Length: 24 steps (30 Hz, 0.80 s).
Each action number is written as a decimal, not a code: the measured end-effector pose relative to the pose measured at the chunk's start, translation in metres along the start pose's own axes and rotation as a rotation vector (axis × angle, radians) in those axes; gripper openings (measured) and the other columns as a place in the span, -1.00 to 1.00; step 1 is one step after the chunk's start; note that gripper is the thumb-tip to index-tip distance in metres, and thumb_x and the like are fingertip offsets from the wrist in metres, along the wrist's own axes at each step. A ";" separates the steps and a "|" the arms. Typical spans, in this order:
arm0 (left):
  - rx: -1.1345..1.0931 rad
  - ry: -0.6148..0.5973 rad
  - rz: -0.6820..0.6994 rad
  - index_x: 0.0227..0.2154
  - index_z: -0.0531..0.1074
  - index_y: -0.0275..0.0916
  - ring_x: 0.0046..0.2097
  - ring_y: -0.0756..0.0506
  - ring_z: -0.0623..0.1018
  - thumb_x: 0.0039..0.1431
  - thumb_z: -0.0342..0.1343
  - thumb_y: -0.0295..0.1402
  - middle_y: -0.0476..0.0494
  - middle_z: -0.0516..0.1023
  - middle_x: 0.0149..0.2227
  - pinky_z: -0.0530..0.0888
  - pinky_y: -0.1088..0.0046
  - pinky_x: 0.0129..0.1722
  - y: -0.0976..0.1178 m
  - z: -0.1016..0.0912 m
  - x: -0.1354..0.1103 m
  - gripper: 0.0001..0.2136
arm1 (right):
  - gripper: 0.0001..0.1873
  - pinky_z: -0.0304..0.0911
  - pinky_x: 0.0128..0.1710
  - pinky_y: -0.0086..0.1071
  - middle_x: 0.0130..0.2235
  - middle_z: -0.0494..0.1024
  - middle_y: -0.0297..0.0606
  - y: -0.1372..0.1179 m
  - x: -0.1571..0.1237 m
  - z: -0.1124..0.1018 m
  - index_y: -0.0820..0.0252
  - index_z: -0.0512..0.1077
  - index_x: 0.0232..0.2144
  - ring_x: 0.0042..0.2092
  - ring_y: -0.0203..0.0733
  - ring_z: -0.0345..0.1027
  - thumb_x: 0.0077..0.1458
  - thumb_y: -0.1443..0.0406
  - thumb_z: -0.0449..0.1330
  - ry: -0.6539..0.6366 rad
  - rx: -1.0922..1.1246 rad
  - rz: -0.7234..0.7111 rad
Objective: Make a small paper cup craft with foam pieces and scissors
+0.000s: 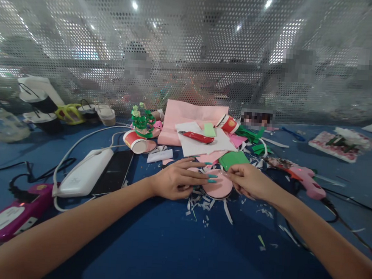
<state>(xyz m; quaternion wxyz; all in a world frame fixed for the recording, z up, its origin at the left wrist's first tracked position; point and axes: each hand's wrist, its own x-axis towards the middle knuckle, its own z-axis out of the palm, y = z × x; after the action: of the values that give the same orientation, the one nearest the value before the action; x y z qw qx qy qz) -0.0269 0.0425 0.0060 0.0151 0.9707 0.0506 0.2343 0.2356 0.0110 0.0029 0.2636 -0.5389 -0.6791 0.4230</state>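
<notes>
The pink round disc of foam or card (220,189) lies flat on the blue bench (171,253), straight ahead of the person and between both hands. The left hand (177,180) rests on the bench at the disc's left side, its fingers (202,175) stretched out nearly straight and close together, the teal-nailed tips lying on the disc's left part. The right hand (252,182) sits at the disc's right rim with its fingers (234,172) curled and the tips pressed together at the rim; whether they pinch the rim itself or some small scrap cannot be told.

A litter of white paper snippets (200,202) lies at the near edge of the disc and just in front of it. Just behind the disc lies a green foam sheet (234,159), and behind that a white paper sheet (201,147) carrying a red utility knife (196,137). Farther behind the disc stands a large folded pink paper (187,114). To the disc's right, past the right hand, lies a pink glue gun (308,182). To the disc's left, beyond the left hand, lie a black phone (113,172) and a white power bank (83,174) side by side, and a red paper cup (135,142) lies tipped on its side behind them.
</notes>
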 end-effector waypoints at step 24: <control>0.010 -0.160 0.048 0.29 -0.11 -0.24 0.24 -0.18 0.24 0.20 -0.07 -0.35 -0.29 0.23 0.22 0.04 0.12 0.27 0.009 0.000 0.004 -0.39 | -0.53 -0.08 -0.63 -0.43 -0.75 0.14 -0.47 -0.015 -0.007 -0.002 0.12 0.15 -0.66 -0.69 -0.37 0.02 0.05 -0.04 0.11 0.159 -0.357 -0.083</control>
<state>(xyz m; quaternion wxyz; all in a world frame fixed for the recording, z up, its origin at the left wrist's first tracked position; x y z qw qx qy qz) -0.0230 0.0339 0.0083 0.0085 0.9874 0.0271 0.1560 0.2317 0.0044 0.0173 0.2339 -0.5804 -0.7420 0.2406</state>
